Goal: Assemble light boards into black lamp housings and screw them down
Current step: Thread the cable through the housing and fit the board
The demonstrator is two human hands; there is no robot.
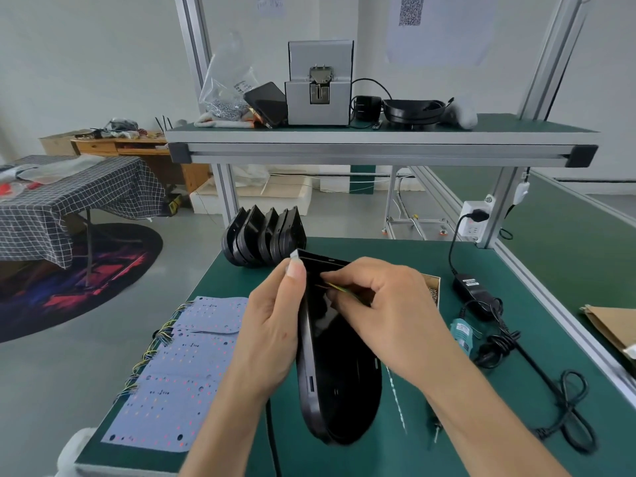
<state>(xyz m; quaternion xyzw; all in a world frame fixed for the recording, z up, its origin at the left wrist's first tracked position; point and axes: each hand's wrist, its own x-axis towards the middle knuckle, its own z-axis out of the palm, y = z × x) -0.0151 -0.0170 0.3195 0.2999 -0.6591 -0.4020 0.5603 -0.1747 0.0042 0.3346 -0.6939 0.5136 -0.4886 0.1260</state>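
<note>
Behind held housing (339, 356): spare housings (263, 237); light boards (182, 370) left.

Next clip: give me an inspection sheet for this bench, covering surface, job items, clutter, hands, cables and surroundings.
Surface: green bench mat, partly covered.
Job's things: black lamp housing held tilted; pale light boards stacked left; spare black housings standing behind.
Clutter: box of small screws; teal tool.
Grippers: left hand grips the housing edge; right hand pinches thin wires inside it.
Cables: black power adapter with coiled cord.
Surroundings: grey screw feeder on upper shelf.
</note>
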